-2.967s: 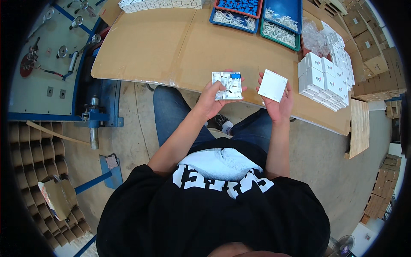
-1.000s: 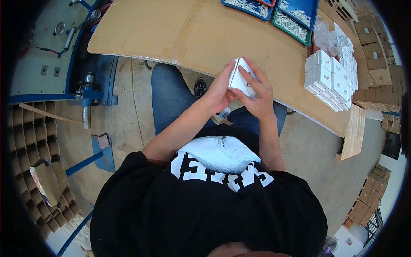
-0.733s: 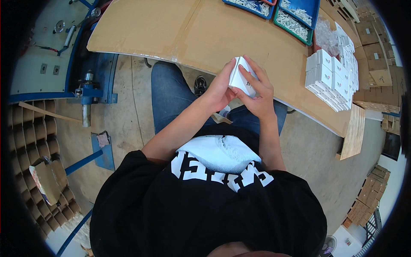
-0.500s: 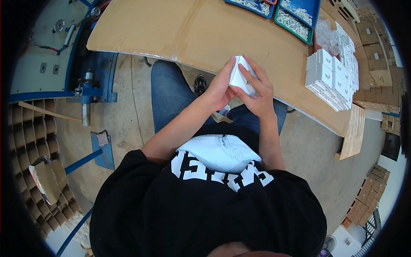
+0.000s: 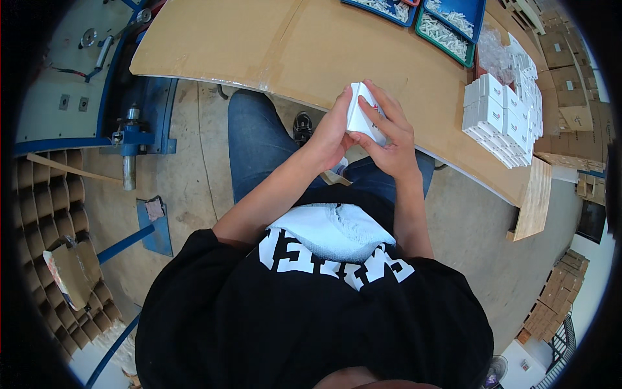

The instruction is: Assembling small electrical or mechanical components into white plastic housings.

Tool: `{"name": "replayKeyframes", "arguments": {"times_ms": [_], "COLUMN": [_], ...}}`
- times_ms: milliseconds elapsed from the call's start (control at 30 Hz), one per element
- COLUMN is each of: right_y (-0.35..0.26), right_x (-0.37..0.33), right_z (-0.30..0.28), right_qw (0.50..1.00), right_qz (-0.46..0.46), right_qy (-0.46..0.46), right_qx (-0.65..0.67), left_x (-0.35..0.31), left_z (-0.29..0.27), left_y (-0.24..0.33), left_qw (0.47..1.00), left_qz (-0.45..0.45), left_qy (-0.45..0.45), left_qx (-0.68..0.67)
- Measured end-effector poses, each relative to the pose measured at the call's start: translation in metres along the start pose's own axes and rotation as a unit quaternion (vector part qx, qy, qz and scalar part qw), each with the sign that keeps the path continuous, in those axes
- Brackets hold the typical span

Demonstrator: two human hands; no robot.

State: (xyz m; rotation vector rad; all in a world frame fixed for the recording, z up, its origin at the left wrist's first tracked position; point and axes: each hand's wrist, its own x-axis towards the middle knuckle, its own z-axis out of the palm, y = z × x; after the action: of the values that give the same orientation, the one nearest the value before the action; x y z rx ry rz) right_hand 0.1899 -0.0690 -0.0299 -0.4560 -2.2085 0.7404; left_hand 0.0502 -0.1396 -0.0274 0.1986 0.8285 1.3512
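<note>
As the head view shows, a square white plastic casing (image 5: 358, 119) is held tilted between two hands. The grip of the left hand (image 5: 332, 135) is closed along its left side; that of the right hand (image 5: 394, 137) clasps its marked face from the right. The casing overlaps the near edge of the brown cardboard-topped counter (image 5: 223, 45), left of stacked square white boxes (image 5: 494, 118).

Blue-framed machine (image 5: 48, 117), cardboard divider grid (image 5: 37, 217), pale wooden board (image 5: 534, 204), stacked brown cartons (image 5: 552, 298)
</note>
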Motion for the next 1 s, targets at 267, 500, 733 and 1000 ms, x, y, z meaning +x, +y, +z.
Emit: {"name": "replayKeyframes", "arguments": {"times_ms": [267, 500, 733, 1000], "right_y": [0.002, 0.004, -0.006, -0.006], "right_x": [0.0, -0.004, -0.005, -0.004], "right_z": [-0.005, -0.007, -0.009, -0.008], "right_qw": [0.999, 0.997, 0.997, 0.995], "right_qz": [0.019, 0.039, 0.047, 0.051], "right_qy": [-0.045, -0.059, -0.057, -0.067], "right_qx": [0.02, 0.038, 0.031, 0.056], "left_x": [0.0, -0.001, -0.002, -0.005], "left_z": [-0.001, 0.001, 0.005, 0.006], "left_y": [-0.004, -0.005, -0.006, -0.005], "left_qw": [1.0, 1.0, 0.999, 0.998], "left_qz": [0.011, 0.004, 0.026, 0.035], "left_qy": [0.005, 0.011, -0.01, -0.031], "left_qx": [0.012, 0.024, 0.027, 0.032]}}
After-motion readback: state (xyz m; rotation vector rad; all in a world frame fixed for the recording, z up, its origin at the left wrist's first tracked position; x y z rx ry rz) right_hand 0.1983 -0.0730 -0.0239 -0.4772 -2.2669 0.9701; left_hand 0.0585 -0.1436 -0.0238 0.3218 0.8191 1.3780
